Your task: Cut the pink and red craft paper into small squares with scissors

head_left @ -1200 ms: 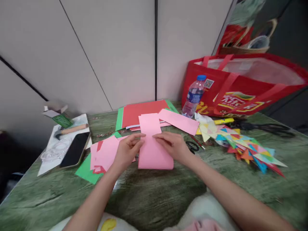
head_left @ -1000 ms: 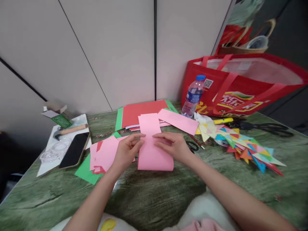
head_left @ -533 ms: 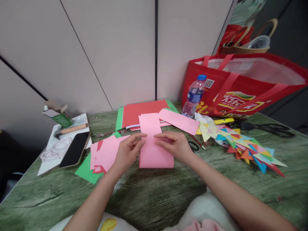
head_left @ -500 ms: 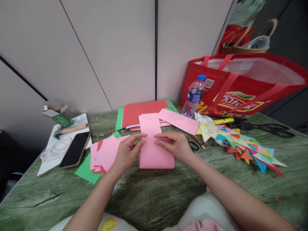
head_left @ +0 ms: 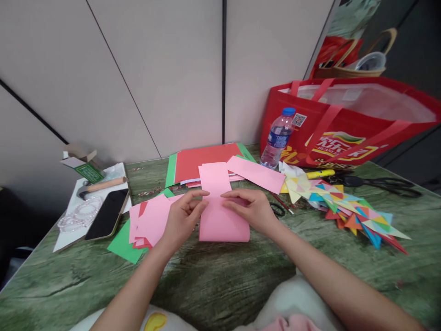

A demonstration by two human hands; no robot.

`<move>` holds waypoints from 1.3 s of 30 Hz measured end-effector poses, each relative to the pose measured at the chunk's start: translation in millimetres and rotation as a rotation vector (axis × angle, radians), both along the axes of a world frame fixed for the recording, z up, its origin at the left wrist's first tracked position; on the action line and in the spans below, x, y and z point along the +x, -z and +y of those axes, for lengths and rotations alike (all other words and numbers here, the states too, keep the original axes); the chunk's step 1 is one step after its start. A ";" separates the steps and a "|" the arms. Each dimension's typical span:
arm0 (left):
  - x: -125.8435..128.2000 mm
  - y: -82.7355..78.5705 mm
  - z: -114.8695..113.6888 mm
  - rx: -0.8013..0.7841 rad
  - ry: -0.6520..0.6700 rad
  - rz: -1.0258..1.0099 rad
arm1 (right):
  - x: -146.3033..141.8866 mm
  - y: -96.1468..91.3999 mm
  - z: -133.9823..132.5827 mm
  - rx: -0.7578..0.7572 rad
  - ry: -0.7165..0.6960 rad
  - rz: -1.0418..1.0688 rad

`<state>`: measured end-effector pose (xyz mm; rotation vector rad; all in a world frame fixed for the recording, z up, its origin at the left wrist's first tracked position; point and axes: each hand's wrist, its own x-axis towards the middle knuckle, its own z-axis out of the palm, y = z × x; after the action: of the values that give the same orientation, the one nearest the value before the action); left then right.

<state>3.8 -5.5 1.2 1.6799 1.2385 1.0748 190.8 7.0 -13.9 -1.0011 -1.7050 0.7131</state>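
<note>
A pink paper sheet lies folded over on the green table, its rounded fold toward me. My left hand pinches its upper left edge between thumb and fingers. My right hand grips the upper right edge the same way. Both hands are closed on the paper, fingertips nearly meeting at the middle. A pile of pink and red paper pieces on a green sheet lies just left of my left hand.
Red and green sheets and a pink strip lie behind. Small scissors, folded coloured triangles, a yellow marker, large black scissors, a water bottle and a red bag stand right. A phone and hammer lie left.
My fingers have shifted slightly along the sheet's top edge, and the paper's near fold has barely moved. Everything else stays where it was.
</note>
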 end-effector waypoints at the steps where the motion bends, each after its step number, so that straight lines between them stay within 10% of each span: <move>1: -0.1 0.1 -0.2 0.002 -0.002 -0.001 | 0.2 -0.1 0.0 -0.004 0.001 0.000; 39: 1.7 -1.0 -2.8 0.026 0.021 0.024 | 5.3 2.4 5.5 -0.110 -0.087 0.074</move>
<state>5.5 -8.3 2.2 1.7267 1.2243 1.0646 196.1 12.4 -16.3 -0.9683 -1.6676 0.8987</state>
